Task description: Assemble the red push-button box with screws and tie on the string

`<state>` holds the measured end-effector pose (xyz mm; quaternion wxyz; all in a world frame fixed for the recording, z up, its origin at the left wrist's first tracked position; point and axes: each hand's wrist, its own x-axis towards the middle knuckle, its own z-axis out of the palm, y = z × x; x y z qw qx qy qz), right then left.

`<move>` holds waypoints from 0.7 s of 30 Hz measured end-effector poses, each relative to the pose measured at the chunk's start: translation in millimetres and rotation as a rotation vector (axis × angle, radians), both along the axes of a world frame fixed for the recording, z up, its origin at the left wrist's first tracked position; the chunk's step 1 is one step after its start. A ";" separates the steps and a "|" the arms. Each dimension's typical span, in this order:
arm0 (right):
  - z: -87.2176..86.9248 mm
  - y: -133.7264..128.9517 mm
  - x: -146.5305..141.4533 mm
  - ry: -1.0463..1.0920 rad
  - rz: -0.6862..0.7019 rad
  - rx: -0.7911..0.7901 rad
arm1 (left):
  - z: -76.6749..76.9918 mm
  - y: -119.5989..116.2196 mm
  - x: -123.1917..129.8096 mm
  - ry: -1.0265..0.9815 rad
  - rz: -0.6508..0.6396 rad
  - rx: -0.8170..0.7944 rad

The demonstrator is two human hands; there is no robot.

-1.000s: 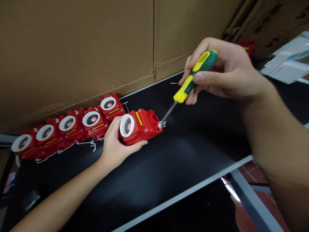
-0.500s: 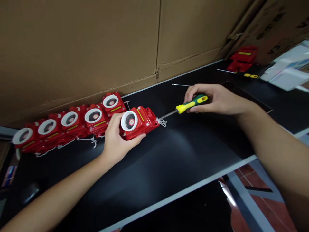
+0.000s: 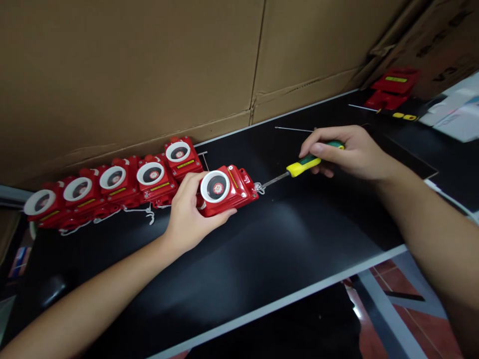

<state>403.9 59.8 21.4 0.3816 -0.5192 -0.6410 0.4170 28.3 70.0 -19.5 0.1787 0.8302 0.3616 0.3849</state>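
My left hand (image 3: 190,217) is closed around the near side of a red box-shaped device (image 3: 236,192) with a white-rimmed round opening and a yellow label. At the device's right end is a small bundle of white cord (image 3: 259,188). My right hand (image 3: 337,149) grips the yellow and green handle of a screwdriver (image 3: 299,167). Its shaft points left, and its tip meets the cord at the device's end; whether it touches a screw there I cannot tell. Several similar red devices (image 3: 151,175) stand in a row to the left, with white cord trailing along their front.
The black tabletop (image 3: 239,279) has a pale front edge. Cardboard (image 3: 130,65) stands along the back. A thin metal rod (image 3: 294,129) lies behind my right hand. Far right are another red device (image 3: 394,82), a second screwdriver (image 3: 404,116) and white packages (image 3: 454,117).
The view has shifted, moving everything somewhat to the right in the picture. My right fingers have changed their hold on the screwdriver handle, the thumb now lying over it. My left hand keeps its grip.
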 end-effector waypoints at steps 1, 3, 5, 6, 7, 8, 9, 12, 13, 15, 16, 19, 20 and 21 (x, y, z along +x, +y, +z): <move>0.2 0.0 1.2 -0.002 0.011 0.004 | -0.1 0.0 -0.1 0.001 -0.001 -0.004; 0.8 1.0 5.0 -0.025 0.056 0.074 | -0.2 0.1 -0.4 0.005 0.003 -0.011; 1.6 2.8 9.3 -0.079 0.117 0.178 | -0.6 0.0 -0.6 0.012 0.014 -0.020; 2.0 3.6 11.2 -0.105 0.147 0.213 | -0.8 -0.1 -0.6 0.015 0.021 -0.025; 2.5 4.0 12.7 -0.126 0.173 0.228 | -1.0 -0.3 -0.5 0.016 0.028 -0.030; 3.0 4.0 13.8 -0.135 0.194 0.225 | -1.3 -0.5 -0.4 0.015 0.033 -0.035; 3.5 3.6 14.5 -0.129 0.206 0.210 | -1.4 -0.7 -0.2 0.011 0.036 -0.038; 5.1 0.2 14.7 -0.040 0.194 0.139 | -1.5 -1.1 0.9 -0.010 0.025 -0.030; 5.6 -1.1 14.4 -0.006 0.180 0.110 | -1.4 -1.1 1.2 -0.016 0.018 -0.025; 6.5 -3.4 13.5 0.034 0.145 0.063 | -1.0 -0.9 1.8 -0.021 0.004 -0.018; 6.8 -4.1 12.9 0.038 0.125 0.051 | -0.7 -0.8 1.9 -0.024 0.000 -0.016; 6.7 -4.7 10.3 0.040 0.069 0.048 | -0.4 -0.6 2.1 -0.021 -0.004 -0.021; 6.3 -4.6 9.2 0.042 0.059 0.055 | -0.3 -0.6 2.2 -0.016 -0.006 -0.022; 5.7 -4.3 8.1 0.044 0.049 0.060 | -0.3 -0.5 2.2 -0.011 -0.008 -0.023</move>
